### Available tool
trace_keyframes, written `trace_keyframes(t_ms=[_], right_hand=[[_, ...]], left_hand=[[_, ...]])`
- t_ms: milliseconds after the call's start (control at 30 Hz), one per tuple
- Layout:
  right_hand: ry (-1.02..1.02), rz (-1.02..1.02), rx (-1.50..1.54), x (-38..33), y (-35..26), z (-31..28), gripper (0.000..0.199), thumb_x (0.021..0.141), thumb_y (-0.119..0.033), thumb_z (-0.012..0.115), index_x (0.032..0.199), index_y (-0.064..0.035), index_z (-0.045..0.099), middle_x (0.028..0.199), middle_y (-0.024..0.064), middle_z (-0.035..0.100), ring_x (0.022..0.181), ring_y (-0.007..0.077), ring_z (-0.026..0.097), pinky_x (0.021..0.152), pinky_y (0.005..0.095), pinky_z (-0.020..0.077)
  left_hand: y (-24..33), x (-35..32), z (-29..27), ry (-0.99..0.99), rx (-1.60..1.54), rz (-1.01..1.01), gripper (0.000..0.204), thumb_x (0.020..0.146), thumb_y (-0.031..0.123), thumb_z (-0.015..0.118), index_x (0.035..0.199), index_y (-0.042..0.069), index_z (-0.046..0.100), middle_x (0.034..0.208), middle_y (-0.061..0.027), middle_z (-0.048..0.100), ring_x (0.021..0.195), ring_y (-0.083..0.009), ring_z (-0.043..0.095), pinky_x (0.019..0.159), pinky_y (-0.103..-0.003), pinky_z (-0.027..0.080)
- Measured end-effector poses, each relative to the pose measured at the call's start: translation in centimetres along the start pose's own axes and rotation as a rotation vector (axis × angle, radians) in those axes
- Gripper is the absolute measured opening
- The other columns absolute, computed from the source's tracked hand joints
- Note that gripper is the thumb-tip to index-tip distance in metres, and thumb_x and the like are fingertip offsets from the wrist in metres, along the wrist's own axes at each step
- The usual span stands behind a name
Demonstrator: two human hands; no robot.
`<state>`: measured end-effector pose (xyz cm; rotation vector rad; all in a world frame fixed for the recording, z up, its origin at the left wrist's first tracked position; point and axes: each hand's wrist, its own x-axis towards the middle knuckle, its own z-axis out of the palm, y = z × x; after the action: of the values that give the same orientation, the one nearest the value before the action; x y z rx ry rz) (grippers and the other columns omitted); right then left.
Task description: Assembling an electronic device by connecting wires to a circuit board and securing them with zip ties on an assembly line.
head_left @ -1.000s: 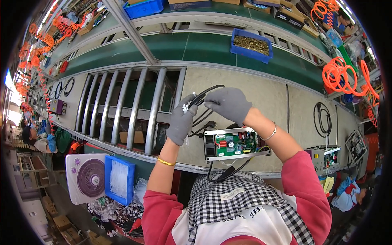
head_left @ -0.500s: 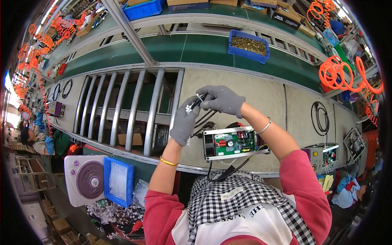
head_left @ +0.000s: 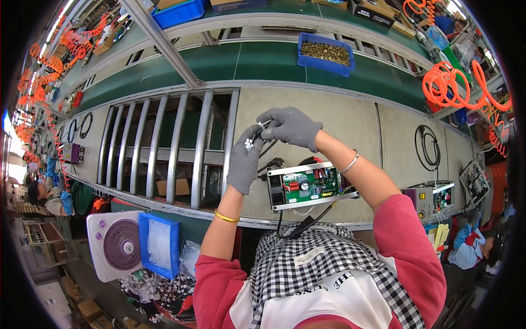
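Grey-gloved, grips black cable in the curled fingers of the left hand, with white connectors just beside the thumb. Holds right hand bent toward the left fingertips, near a white strip; cannot tell its exact pinch. Has cable showing just below the right fingertips, with a black plug and green circuit board farther below.

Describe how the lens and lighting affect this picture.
Head view: the edges of the workbench bow, and black fills the corners; head view: glare whites out part of the far left; head view: the metal rollers show bright highlights; head view: the gloved left hand and right hand look fairly sharp.
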<state>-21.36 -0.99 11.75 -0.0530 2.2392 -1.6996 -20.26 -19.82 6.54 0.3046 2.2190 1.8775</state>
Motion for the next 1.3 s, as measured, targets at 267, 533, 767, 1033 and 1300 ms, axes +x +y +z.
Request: trace_keyframes(t_ms=[267,533,767,1033,1300], right_hand=[[-0.077,0.005,0.04,-0.3,1.1,0.1,0.038,0.081,-0.013,0.07,0.117,-0.0013,0.064,0.082,0.0047,0.067,0.069,0.009,0.058,0.062,0.0242,0.0471],[0.2,-0.155,-0.224,-1.0,0.7,0.8,0.022,0.082,-0.017,0.071,0.099,-0.004,0.067,0.083,0.0073,0.068,0.076,0.016,0.063,0.07,0.029,0.0497],[0.249,-0.387,-0.254,-1.1,1.4,0.5,0.015,0.084,-0.019,0.069,0.094,-0.0075,0.068,0.087,0.0071,0.068,0.081,0.0193,0.064,0.075,0.0323,0.0508],[0.142,-0.265,-0.469,-2.7,2.9,-3.2,0.02,0.085,-0.022,0.068,0.098,-0.0057,0.065,0.084,0.0045,0.067,0.078,0.0157,0.061,0.074,0.0317,0.05],[0.445,-0.012,-0.108,-10.0,6.9,-6.8,0.026,0.089,-0.023,0.066,0.108,-0.0045,0.068,0.09,0.0037,0.065,0.08,0.0103,0.059,0.072,0.0248,0.0491]], left_hand=[[-0.5,-0.9,0.0,-0.039,-0.091,-0.095,0.04,0.093,0.01,0.058,0.13,-0.003,0.055,0.11,-0.0116,0.067,0.098,-0.0145,0.06,0.084,-0.027,0.047],[-0.6,-0.2,0.6,0.002,0.071,0.076,0.039,0.094,0.012,0.06,0.129,-0.004,0.056,0.094,-0.0011,0.062,0.08,-0.0067,0.052,0.069,-0.022,0.044],[-0.1,1.6,-0.5,-0.042,-0.09,-0.09,0.036,0.092,0.009,0.062,0.126,-0.003,0.059,0.092,-0.0023,0.064,0.071,-0.0052,0.053,0.06,-0.02,0.043],[1.8,5.2,1.0,-0.184,-0.153,-0.13,0.034,0.093,0.009,0.059,0.125,0.001,0.059,0.081,0.001,0.058,0.056,-0.001,0.044,0.046,-0.019,0.035],[2.4,5.2,7.7,-0.299,0.499,0.233,0.046,0.088,0.024,0.062,0.132,0.013,0.056,0.114,-0.0194,0.065,0.103,-0.0356,0.064,0.09,-0.041,0.049]])
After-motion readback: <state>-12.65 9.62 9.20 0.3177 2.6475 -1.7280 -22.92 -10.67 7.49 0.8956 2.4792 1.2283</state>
